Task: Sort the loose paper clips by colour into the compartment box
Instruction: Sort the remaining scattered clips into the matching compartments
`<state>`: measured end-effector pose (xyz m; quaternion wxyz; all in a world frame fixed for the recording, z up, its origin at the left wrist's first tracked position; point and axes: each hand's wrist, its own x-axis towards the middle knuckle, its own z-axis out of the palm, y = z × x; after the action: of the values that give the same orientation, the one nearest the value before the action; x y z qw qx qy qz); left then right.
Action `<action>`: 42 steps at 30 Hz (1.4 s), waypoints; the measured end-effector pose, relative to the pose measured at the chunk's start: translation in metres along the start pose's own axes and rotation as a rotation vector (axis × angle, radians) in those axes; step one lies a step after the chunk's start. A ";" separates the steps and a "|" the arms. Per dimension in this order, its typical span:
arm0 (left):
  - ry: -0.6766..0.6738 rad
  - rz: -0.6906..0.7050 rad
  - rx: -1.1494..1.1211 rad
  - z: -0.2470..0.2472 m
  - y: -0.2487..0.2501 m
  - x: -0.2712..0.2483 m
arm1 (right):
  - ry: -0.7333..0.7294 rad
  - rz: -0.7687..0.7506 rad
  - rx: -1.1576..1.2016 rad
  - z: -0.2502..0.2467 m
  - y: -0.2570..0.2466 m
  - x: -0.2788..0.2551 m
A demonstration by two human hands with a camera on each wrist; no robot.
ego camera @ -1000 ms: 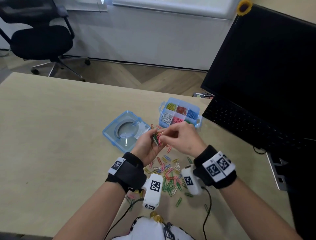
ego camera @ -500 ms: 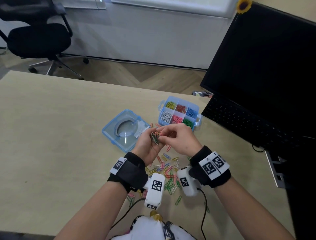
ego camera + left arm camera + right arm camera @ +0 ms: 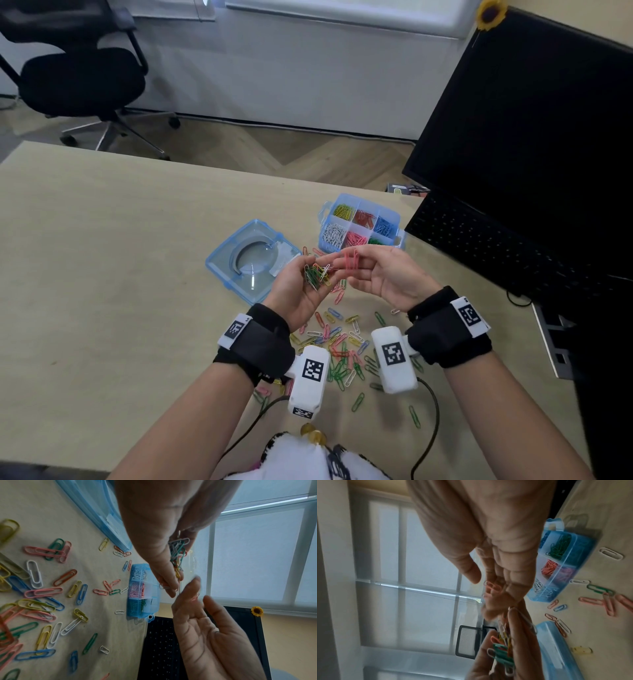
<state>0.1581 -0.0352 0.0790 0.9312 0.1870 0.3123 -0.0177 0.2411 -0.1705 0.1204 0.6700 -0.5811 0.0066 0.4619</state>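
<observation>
The left hand [image 3: 301, 291] cupped a mixed bunch of clips [image 3: 317, 275]; the right hand [image 3: 383, 277] loosely held pink clips [image 3: 352, 262], apparently between near-straight fingers. With so slack a hold, they risked spilling short of the compartment box [image 3: 359, 224] at one o'clock, or landing in the wrong cell.

The compartment box [image 3: 360, 223] sits on the table [image 3: 102, 257], with the keyboard [image 3: 513, 253] just to its right and the monitor [image 3: 534, 113] behind that. The box lid [image 3: 251, 260] lies flat to the box's left and slightly nearer the person, and the loose paper clips [image 3: 342, 346] are scattered on the table in front of the box. Both hands are raised between the box and the scatter, the left hand [image 3: 305, 291] on the lid's side and the right hand [image 3: 390, 277] just before the box; an office chair [image 3: 82, 75] stands on the floor far behind and left of the box.
</observation>
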 end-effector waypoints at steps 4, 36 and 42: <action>-0.026 -0.008 -0.031 -0.003 0.001 -0.002 | 0.205 0.067 -0.104 -0.019 -0.002 0.019; -0.060 -0.064 0.006 0.000 0.009 0.000 | 0.072 -0.412 -1.294 0.001 -0.007 0.028; -0.057 -0.090 -0.020 -0.001 0.010 0.002 | 0.105 -0.255 -0.646 -0.005 -0.010 0.028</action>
<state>0.1605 -0.0256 0.0807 0.9398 0.1628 0.2939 -0.0617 0.2660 -0.1561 0.1110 0.5025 -0.7823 -0.1780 0.3222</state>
